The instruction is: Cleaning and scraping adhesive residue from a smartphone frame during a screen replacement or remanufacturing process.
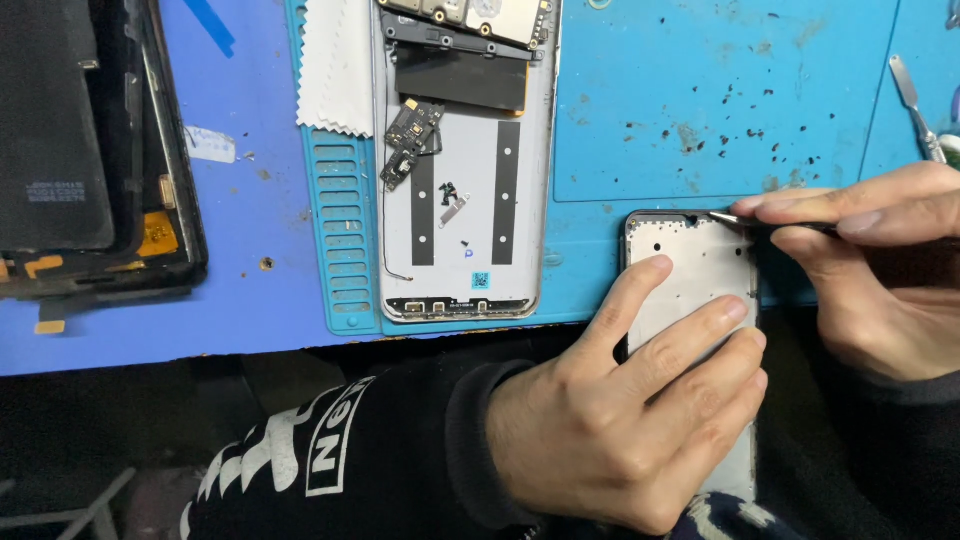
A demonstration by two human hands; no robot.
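My left hand point(630, 410) lies flat on a grey phone frame point(700, 255) at the mat's front edge, fingers spread over its lower part, pressing it down. My right hand point(880, 270) pinches a thin dark metal tool point(745, 221), whose tip touches the frame's top right corner. The lower end of the frame is hidden under my left hand.
An opened phone body point(465, 160) with a circuit board, loose small parts and screws lies on the blue work mat point(720, 90). A white cloth point(335, 65) sits beside it. A dark dismantled screen assembly point(90, 150) rests at left. A metal spudger point(915, 95) lies at far right.
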